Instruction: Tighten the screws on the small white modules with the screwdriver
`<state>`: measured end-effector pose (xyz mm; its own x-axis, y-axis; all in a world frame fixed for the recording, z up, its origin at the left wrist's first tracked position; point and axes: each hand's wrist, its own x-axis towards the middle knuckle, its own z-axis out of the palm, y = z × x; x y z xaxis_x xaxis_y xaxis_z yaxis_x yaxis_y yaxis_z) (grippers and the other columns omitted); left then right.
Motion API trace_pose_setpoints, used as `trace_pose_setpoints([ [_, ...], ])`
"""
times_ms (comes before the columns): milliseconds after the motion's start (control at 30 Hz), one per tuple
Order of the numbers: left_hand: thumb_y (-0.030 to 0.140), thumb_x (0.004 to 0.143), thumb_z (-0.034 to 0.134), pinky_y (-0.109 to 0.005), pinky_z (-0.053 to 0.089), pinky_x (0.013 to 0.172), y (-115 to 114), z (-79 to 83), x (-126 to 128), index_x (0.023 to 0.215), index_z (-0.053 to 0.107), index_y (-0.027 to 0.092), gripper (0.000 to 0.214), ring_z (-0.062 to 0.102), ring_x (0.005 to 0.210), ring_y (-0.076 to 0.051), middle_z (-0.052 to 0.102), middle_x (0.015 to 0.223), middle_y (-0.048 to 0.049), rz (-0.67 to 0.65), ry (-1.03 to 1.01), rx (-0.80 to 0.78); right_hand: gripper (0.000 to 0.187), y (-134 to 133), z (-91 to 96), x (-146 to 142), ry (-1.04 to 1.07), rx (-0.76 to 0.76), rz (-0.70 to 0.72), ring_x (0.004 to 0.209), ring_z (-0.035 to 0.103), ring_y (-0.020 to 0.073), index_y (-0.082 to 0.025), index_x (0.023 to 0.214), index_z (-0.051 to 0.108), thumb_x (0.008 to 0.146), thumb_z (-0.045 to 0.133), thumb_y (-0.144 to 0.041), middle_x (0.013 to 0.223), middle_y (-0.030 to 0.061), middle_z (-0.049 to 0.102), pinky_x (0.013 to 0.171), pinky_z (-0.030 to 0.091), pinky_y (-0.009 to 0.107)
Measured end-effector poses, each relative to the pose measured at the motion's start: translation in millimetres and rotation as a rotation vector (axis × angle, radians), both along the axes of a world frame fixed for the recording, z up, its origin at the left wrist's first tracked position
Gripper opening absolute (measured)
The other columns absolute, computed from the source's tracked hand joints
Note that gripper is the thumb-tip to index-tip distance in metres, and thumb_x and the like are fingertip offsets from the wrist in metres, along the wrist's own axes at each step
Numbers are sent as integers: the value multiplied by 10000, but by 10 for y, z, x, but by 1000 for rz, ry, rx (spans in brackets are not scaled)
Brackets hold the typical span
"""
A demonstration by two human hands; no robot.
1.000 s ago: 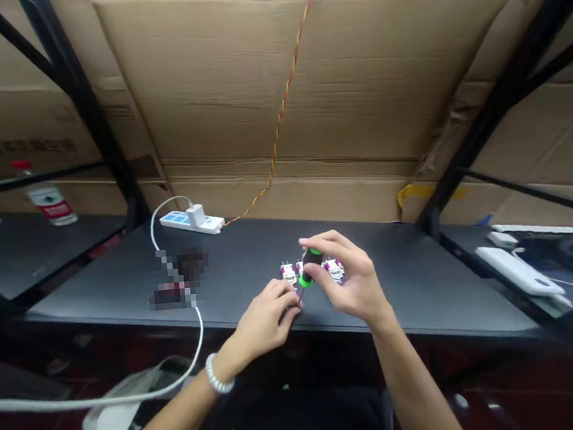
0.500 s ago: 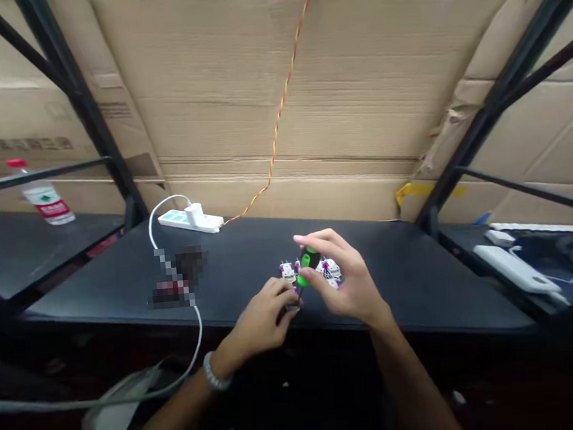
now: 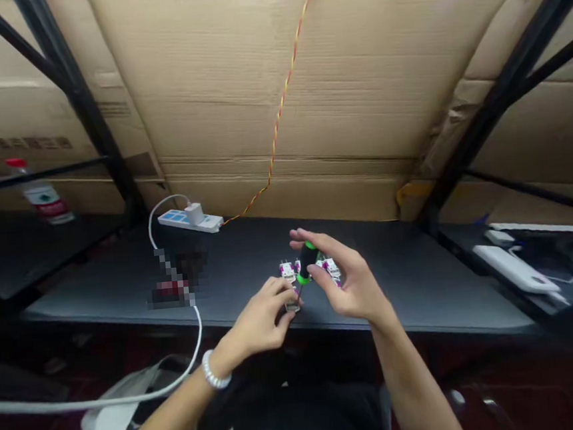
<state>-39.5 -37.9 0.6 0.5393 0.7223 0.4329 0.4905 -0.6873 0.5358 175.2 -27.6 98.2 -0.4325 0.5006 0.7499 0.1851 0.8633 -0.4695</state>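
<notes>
Head view: right hand [image 3: 346, 273] is pinching the black-and-green screwdriver [image 3: 308, 261] just below frame centre, thumb on the handle, other fingers extending past it. Handle is now showing less green than half a second ago, so it's probably being twisted in place. Left-hand [image 3: 260, 319] fingers are pinching a small white part [image 3: 292, 306] at the shaft; tip contact unclear. White-and-purple pieces [image 3: 332, 268] are sitting beyond on the tabletop [image 3: 407, 285].

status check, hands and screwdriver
Right hand gripping screwdriver, shaft angled down. Left hand holding small white part beneath. White-and-purple parts clustered close by.
</notes>
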Motion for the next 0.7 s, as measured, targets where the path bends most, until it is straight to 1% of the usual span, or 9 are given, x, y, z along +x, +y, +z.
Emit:
trace_pose_setpoints([
  [67,56,922,632,-452,553,1043,2,-1,-2,1106,697,242,269,587,1177,-288,665,1207,-80,-2,-6,7,518,12,-3,-10,26,20,-58,1137,758,219,-334,1492,626,1004,681,-171,1283,71,756,1022,624,384],
  [133,51,922,623,-461,547,1066,-3,3,-3,1102,699,242,273,581,1200,-292,666,1222,-84,-3,-12,10,459,25,-13,-26,50,62,-138,1019,754,211,-321,1392,700,952,790,-225,1162,63,746,932,643,362],
  [167,52,922,622,-465,545,1074,-7,7,-2,1099,700,241,270,581,1203,-293,667,1223,-85,-1,-12,9,456,28,-22,-31,61,80,-166,1015,749,217,-316,1370,713,932,820,-247,1158,68,735,926,644,368],
  [233,59,931,618,-463,546,1075,-15,19,-1,1099,704,238,261,585,1194,-289,667,1213,-85,2,-11,1,483,25,-41,-29,71,74,-164,1119,745,245,-312,1424,682,956,784,-257,1274,97,718,1002,632,411],
  [333,57,928,616,-448,551,1060,-19,31,2,1116,706,237,275,591,1174,-281,667,1211,-84,-5,-17,-3,537,6,-59,1,60,-9,-30,1323,699,274,-321,1572,554,1048,579,-210,1493,118,671,1144,570,484],
  [433,57,934,611,-440,556,1040,-17,32,1,1104,705,239,266,594,1169,-281,672,1214,-82,0,-3,-4,532,-8,-48,20,50,-47,35,1218,750,249,-320,1575,552,1059,546,-189,1407,103,737,1059,620,448],
  [567,63,946,611,-450,550,1059,-11,19,-4,1083,705,240,243,596,1186,-285,678,1217,-77,9,3,9,433,-8,-30,-3,58,56,-109,1007,747,218,-306,1403,696,979,739,-227,1166,80,757,887,650,375],
  [633,61,940,617,-453,552,1064,-9,12,-4,1094,706,240,253,597,1189,-286,677,1221,-80,7,1,18,444,-10,-37,-12,60,78,-133,1057,742,236,-303,1416,683,980,732,-234,1214,96,739,931,647,410],
  [700,60,941,617,-447,558,1058,-8,7,-2,1108,708,239,261,600,1183,-283,676,1220,-85,9,0,15,492,-17,-50,-14,49,56,-102,1194,731,265,-302,1496,619,1014,651,-206,1358,118,716,1048,618,469],
])
